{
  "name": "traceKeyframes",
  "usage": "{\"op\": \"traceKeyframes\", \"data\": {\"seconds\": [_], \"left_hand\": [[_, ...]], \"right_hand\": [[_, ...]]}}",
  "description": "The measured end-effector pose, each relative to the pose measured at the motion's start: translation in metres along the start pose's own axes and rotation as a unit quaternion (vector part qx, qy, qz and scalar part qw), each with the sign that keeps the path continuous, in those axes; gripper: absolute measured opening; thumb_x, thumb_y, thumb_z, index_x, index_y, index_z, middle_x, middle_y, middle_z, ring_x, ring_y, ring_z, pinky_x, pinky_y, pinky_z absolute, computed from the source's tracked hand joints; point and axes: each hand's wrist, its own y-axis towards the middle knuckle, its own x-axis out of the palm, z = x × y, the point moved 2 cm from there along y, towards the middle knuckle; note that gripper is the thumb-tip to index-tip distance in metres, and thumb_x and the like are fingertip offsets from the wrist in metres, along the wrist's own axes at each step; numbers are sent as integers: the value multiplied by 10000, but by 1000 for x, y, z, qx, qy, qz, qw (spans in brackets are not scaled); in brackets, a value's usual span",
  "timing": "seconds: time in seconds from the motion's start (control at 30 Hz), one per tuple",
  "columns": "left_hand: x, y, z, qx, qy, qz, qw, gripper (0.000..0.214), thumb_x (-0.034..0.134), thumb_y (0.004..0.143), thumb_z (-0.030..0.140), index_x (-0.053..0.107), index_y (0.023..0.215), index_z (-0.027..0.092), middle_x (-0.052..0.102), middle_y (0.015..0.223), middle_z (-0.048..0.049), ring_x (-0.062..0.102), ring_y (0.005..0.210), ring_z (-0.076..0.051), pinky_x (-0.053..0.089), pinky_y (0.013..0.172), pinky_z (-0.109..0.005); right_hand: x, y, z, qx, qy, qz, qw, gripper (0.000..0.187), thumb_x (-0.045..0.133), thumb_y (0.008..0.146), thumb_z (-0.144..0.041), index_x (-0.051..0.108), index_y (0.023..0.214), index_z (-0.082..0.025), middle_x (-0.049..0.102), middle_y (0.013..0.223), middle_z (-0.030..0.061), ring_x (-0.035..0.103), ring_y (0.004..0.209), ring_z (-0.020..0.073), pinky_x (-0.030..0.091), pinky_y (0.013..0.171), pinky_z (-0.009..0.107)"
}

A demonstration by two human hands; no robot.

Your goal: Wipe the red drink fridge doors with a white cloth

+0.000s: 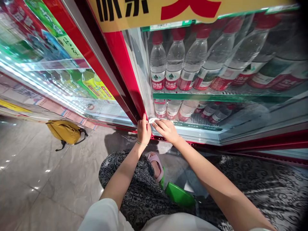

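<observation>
My right hand [166, 131] presses a crumpled white cloth or tissue [152, 120] against the lower corner of a glass fridge door, its fingers bent over it. Beside it, my left hand [143, 131] rests on the door's red frame [131, 73], fingers stretched upward and holding nothing that I can see. Behind the glass, water bottles [172, 64] with red caps and red-white labels stand in a row on a shelf. More bottles [185, 110] show on the level below, just above my right hand.
A second drinks fridge with a red frame [79, 41] stands to the left. On the grey tiled floor [31, 173] lies a yellow backpack [66, 131]. Below my arms are a green plastic object [180, 194], my bent patterned trouser legs [141, 192] and a pink sandal [155, 158].
</observation>
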Motion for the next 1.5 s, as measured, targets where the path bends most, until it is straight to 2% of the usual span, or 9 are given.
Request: {"op": "traceKeyframes", "data": {"seconds": [0.07,0.23,0.43,0.67,0.83,1.03,1.2,1.37,1.5], "left_hand": [[3,-5,-3,5,7,-2,1000,549,389,1058,284,315,1597,204,606,969,-67,595,934,-196,504,926,-360],[6,-10,-8,21,22,-7,1000,538,390,1061,284,336,1587,187,608,992,-84,599,945,-196,514,903,-349],[2,-10,-10,30,29,-1,999,503,401,1066,297,391,1559,198,635,1020,-90,614,988,-186,518,959,-342],[3,-11,-17,34,43,9,998,473,445,1058,330,457,1514,204,650,1031,-98,622,990,-190,532,965,-349],[9,-17,-22,36,49,3,998,463,454,1053,335,481,1492,188,656,987,-93,632,963,-195,533,949,-353],[13,-18,-28,36,51,0,998,467,451,1050,333,469,1493,186,688,1026,-117,627,995,-218,530,957,-380],[16,-20,-31,30,51,-4,998,477,449,1049,347,465,1496,180,698,1065,-131,621,1030,-230,515,980,-394],[18,-21,-32,24,53,-8,998,491,435,1053,369,458,1501,170,693,1077,-139,614,1022,-229,502,990,-403],[17,-20,-29,32,52,-3,998,486,455,1048,344,459,1498,160,683,1024,-123,609,988,-220,501,976,-391]], "right_hand": [[2,-1,2,-3,-10,-1,1000,298,544,1025,-159,684,1274,-241,748,1212,88,632,1116,201,494,896,349],[12,-20,-2,-51,-21,-40,998,254,531,1024,-126,710,1162,-242,763,1207,40,650,1043,152,466,801,308],[24,-31,-4,-15,-22,-50,998,296,535,1030,-140,671,1276,-235,730,1307,76,614,1193,184,442,894,332],[42,-55,-11,-32,-10,-87,996,238,523,1032,-137,717,1137,-224,753,1254,45,633,1059,164,419,778,316],[53,-63,-13,-5,-13,-104,994,312,484,1040,-139,676,1275,-215,698,1361,91,587,1190,216,417,865,360],[68,-81,-13,-31,12,-137,990,276,509,1022,-123,720,1181,-204,749,1251,63,624,1087,180,446,802,322],[79,-88,-15,-7,16,-160,987,346,465,1031,-131,673,1301,-194,670,1402,107,596,1192,219,463,849,356],[82,-98,-16,-1,25,-175,984,351,480,1028,-135,667,1325,-146,731,1248,120,639,1062,194,482,804,330],[73,-94,-16,3,12,-168,986,381,502,1019,-121,642,1369,-174,702,1330,118,626,1132,202,475,820,342]]}}
